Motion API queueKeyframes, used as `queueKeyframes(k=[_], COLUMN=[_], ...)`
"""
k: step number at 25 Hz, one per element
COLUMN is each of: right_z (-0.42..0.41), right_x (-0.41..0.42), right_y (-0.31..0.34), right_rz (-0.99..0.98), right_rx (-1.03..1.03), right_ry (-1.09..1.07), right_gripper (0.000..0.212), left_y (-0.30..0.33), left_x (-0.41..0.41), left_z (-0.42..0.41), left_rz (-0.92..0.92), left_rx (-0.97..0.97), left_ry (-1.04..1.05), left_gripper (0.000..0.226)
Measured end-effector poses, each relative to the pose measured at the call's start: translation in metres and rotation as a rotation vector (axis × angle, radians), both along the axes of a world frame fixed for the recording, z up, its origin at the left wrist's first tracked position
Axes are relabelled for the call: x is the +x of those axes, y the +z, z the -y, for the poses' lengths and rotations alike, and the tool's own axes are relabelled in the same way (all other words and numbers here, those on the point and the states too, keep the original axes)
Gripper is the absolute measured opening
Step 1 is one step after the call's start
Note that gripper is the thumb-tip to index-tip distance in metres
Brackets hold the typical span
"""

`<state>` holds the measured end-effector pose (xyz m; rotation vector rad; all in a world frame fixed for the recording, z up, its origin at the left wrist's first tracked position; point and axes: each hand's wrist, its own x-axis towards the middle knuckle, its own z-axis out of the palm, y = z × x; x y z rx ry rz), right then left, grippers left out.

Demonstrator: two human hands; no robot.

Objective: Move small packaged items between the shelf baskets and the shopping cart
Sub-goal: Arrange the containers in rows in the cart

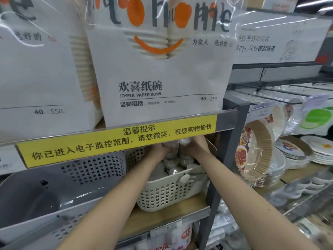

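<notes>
Clear packs (171,150) of small items stand in the white basket (167,192) on the wooden shelf (162,213), centre of the frame. Both hands reach in above them, just under the yellow sign (115,141). The left hand (160,150) curls round the top of one pack; the right hand (197,143) grips a pack beside it, though its fingers are partly hidden. A grey basket (72,177) sits to the left. Paper bowls (158,74) fill the shelf above, plates (297,152) at right.
</notes>
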<state>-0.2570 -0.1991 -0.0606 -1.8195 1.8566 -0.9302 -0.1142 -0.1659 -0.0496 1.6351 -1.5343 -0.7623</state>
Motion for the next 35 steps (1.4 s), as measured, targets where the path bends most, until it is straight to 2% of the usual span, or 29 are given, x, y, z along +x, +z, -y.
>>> queueKeyframes(k=[8,13,18,19,21,23,26,30,32,35], right_z=[0.001,-0.008,-0.041,-0.049,-0.071,-0.094,-0.131,-0.182,-0.208,-0.247], right_x=[0.003,0.000,0.001,0.002,0.006,0.012,0.017,0.015,0.010,-0.008], right_y=[0.002,0.004,0.024,0.027,0.034,0.034,0.033,0.019,0.005,-0.026], right_rz=[-0.092,-0.314,-0.406,-0.433,-0.493,-0.558,-0.556,-0.447,-0.427,-0.433], right_rx=[-0.017,-0.022,0.002,-0.043,-0.126,-0.164,-0.373,-0.635,-0.636,-0.505], right_ry=[-0.009,-0.056,-0.054,-0.051,-0.007,0.064,0.135,0.186,0.227,0.235], right_gripper=[0.029,0.039,0.041,0.041,0.039,0.034,0.022,0.009,0.016,0.024], left_y=[-0.007,0.001,-0.003,0.008,0.027,0.035,0.040,0.019,0.002,-0.029], left_x=[0.006,0.008,0.023,0.024,0.025,0.031,0.043,0.053,0.060,0.070], left_z=[0.006,-0.002,0.000,-0.013,-0.041,-0.062,-0.104,-0.178,-0.208,-0.242], left_rz=[0.208,0.286,0.406,0.421,0.483,0.581,0.571,0.523,0.539,0.481], left_rx=[-0.059,-0.060,-0.020,-0.004,0.046,0.053,-0.043,-0.382,-0.446,-0.350], left_ry=[-0.023,-0.046,-0.130,-0.144,-0.147,-0.111,-0.108,-0.171,-0.198,-0.191], left_gripper=[0.063,0.067,0.080,0.073,0.043,0.030,0.039,0.041,0.040,0.039])
